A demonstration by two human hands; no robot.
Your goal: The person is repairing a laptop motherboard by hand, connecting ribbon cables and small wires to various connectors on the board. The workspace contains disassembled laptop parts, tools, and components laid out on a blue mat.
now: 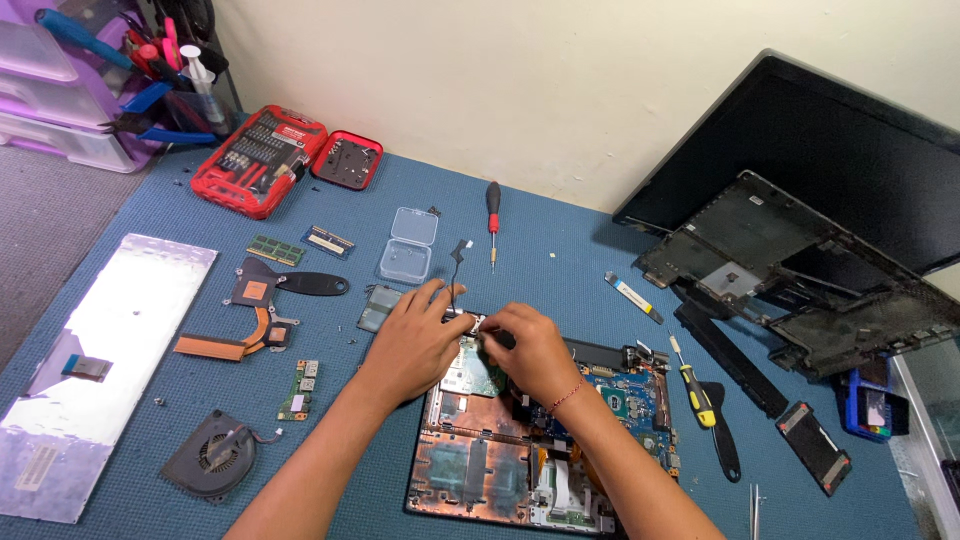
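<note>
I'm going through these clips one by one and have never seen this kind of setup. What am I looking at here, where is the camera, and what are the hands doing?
There is no robot: a person's bare hands, filmed from a camera on their head looking down at a blue mat. An opened laptop base lies there with its circuit board exposed. The left hand and right hand both rest on its upper edge, fingers pinching at a small part I cannot make out. Around lie a cooling fan, a copper heat pipe, a keyboard lying face down, a red bit set, a red-handled screwdriver and a yellow-handled screwdriver.

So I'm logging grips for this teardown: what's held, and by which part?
Both hands, left hand and right hand, grip the small green circuit board at its top edge; exact finger contact is hidden.
</note>
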